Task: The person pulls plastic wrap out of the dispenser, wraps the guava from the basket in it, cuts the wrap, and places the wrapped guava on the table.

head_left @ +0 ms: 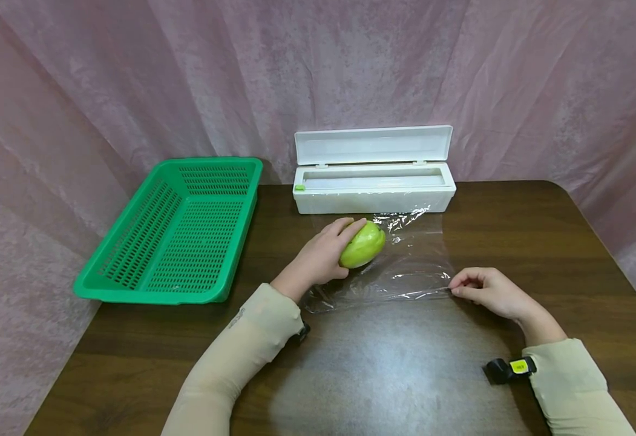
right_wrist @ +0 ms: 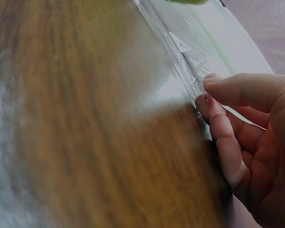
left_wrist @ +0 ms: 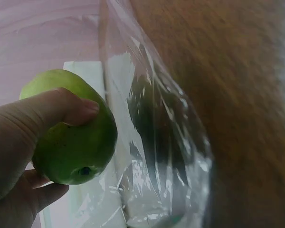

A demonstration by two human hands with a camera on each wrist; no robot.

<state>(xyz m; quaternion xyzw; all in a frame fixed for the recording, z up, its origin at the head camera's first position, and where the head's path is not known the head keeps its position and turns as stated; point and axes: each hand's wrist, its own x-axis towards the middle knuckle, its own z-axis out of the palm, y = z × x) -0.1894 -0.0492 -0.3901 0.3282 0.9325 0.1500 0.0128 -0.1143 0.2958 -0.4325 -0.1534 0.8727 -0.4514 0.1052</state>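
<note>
Evidently the left hand (head_left: 318,257) has the green fruit (head_left: 365,244) in its grip, fingers and thumb curled round its left side, so the fruit bulges out to the right of the palm, its long axis slanting from near left to far right. It is over the left part of a sheet of clear film (head_left: 413,260); whether it touches the film I cannot tell. The right hand (head_left: 492,293), well apart from the fruit, pinches the film's near right corner between thumb and forefinger, so the left hand is the nearer one to the fruit. From that edge the sheet runs back to a long white box (head_left: 374,201), its lid (head_left: 374,146) standing open. Off to the left, a green basket (head_left: 149,296) stands on the brown table (head_left: 508,224), a pink curtain (head_left: 350,72) hanging behind everything.
</note>
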